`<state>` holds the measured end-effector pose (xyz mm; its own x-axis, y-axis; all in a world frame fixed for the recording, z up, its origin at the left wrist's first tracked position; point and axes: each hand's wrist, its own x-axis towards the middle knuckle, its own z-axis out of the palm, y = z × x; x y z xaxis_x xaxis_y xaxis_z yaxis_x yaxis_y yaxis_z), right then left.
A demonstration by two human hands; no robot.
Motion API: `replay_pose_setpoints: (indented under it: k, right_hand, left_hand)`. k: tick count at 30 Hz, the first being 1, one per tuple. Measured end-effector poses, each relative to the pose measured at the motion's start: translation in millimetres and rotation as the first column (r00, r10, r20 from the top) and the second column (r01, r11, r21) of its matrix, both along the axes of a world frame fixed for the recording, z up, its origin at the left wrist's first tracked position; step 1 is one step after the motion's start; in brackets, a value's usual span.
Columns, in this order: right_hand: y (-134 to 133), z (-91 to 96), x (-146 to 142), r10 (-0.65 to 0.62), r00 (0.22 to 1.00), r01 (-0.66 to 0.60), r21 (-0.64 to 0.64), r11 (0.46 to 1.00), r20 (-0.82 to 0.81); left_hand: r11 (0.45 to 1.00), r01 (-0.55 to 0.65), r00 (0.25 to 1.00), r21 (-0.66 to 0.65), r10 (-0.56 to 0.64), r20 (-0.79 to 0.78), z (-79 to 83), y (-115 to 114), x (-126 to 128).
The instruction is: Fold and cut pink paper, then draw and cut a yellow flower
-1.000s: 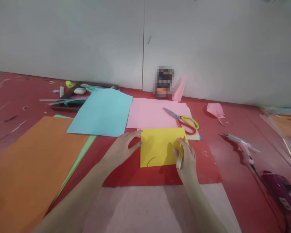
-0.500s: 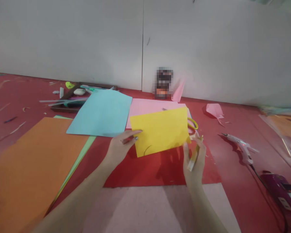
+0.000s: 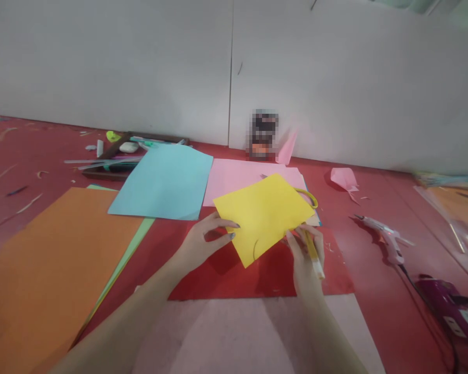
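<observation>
Yellow paper (image 3: 263, 215), pinched by left hand (image 3: 197, 242) and right hand (image 3: 301, 261), which also grips a tool (image 3: 314, 255), seems mid-alignment, needing steadiness next.

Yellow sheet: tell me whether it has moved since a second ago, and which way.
Yes. Judged against the pink sheet, the yellow sheet has turned anticlockwise, and its far corner has shifted up the view, hiding more pink.

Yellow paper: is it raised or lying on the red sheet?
Raised: the left hand holds the yellow paper, its shadow on the red sheet.
</observation>
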<state>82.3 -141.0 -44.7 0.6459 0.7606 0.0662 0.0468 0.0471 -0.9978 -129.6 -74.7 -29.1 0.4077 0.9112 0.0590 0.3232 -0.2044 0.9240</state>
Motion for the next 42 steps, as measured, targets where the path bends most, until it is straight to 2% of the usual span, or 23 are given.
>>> replay_pose_setpoints:
  k: [2, 6, 10, 14, 17, 19, 22, 25, 28, 30, 32, 35, 37, 42]
  right_hand:
    - [0, -1.8, 5, -0.025, 1.000, 0.025, -0.020, 1.000, -0.006]
    - [0, -4.9, 8, -0.015, 0.999, 0.014, 0.010, 1.000, 0.048]
    - [0, -4.3, 2, 0.084, 0.991, -0.086, 0.010, 0.996, 0.102]
    - [-2, -2.2, 1, 0.186, 0.975, -0.193, 0.043, 0.980, 0.124]
    - [-2, 0.9, 4, 0.080, 0.985, -0.089, 0.058, 0.994, 0.151]
    - [-1, 2.6, 5, 0.033, 0.995, -0.038, 0.051, 0.998, 0.090]
    - [-3, 2.9, 3, 0.166, 0.985, -0.165, 0.020, 0.986, -0.042]
    - [-5, 0.5, -1, 0.318, 0.945, -0.320, -0.016, 0.947, -0.073]
    - [-7, -2.4, -4, 0.398, 0.913, -0.403, -0.055, 0.913, -0.094]
    - [-6, -2.8, -5, 0.431, 0.899, -0.437, -0.087, 0.895, -0.074]
    - [-6, -1.5, -6, 0.458, 0.888, -0.458, -0.134, 0.879, -0.031]
    - [-5, 1.8, -8, 0.458, 0.888, -0.446, -0.184, 0.876, 0.029]
    - [-6, 2.6, -10, 0.446, 0.894, -0.431, -0.204, 0.879, 0.032]
    - [-7, -2.8, -10, 0.434, 0.899, -0.436, -0.222, 0.872, -0.057]
  left_hand:
    - [1.000, 0.000, 1.000, 0.002, 0.001, -0.027, 2.0, 0, -2]
    - [0.997, -0.076, 0.997, 0.001, 0.076, -0.008, 6.9, 4, -4]
    - [0.991, -0.131, 0.991, -0.028, 0.130, -0.026, 6.6, 11, -5]
    - [0.994, -0.106, 0.985, 0.003, 0.105, -0.141, -0.1, 14, -5]
    - [0.992, -0.098, 0.970, 0.078, 0.113, -0.216, -4.3, 14, -5]
    - [0.989, -0.085, 0.954, 0.123, 0.117, -0.276, -6.0, 14, -6]
    - [0.986, -0.055, 0.934, 0.155, 0.105, -0.342, -8.4, 14, -6]
    - [0.977, -0.058, 0.926, 0.207, 0.130, -0.354, -10.2, 14, -6]
    - [0.955, -0.052, 0.920, 0.292, 0.159, -0.357, -8.2, 12, -6]
    - [0.950, -0.002, 0.917, 0.312, 0.127, -0.379, -5.1, 9, -4]
    - [0.937, 0.099, 0.911, 0.336, 0.051, -0.409, -2.8, 5, -2]
    - [0.880, 0.295, 0.877, 0.373, -0.094, -0.470, -5.0, -1, 3]
    - [0.853, 0.389, 0.838, 0.348, -0.172, -0.517, -9.2, -3, 6]
    - [0.849, 0.456, 0.793, 0.267, -0.251, -0.556, -14.4, -4, 8]
